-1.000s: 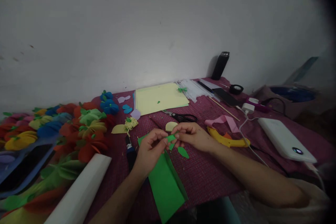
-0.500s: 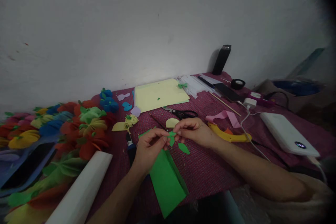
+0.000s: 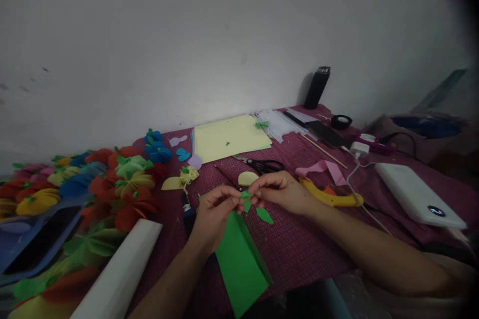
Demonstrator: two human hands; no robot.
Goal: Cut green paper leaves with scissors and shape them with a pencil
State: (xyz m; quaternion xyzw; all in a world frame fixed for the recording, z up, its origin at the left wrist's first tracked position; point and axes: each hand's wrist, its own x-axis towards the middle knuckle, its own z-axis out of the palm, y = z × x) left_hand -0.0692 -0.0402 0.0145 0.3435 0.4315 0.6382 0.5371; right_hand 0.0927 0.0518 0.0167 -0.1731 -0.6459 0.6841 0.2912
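Note:
Between the fingertips of both my hands is a small green paper piece (image 3: 246,196), its middle pinched and partly hidden by the fingers. My left hand (image 3: 216,212) is closed on its left side, and my right hand (image 3: 279,190) grips it from the right. Just below the right fingers, a green paper leaf (image 3: 265,216) lies on the cloth. A folded green paper sheet (image 3: 241,264) rests beneath the hands, towards the table's front edge. A pale yellow half-round paper (image 3: 247,178) sits behind the fingers, close to black-handled scissors (image 3: 265,164).
Colourful paper flowers (image 3: 123,174) crowd the left, beside a white paper roll (image 3: 123,264). Pale yellow sheets (image 3: 228,139) lie at the back. To the right are a yellow glue gun (image 3: 333,198), pink ribbon (image 3: 324,168), a white power bank (image 3: 415,192) with cables, and a black bottle (image 3: 317,87).
The whole view has shifted slightly. Both hands stay together, still pinching the green paper piece, with only slight finger movement.

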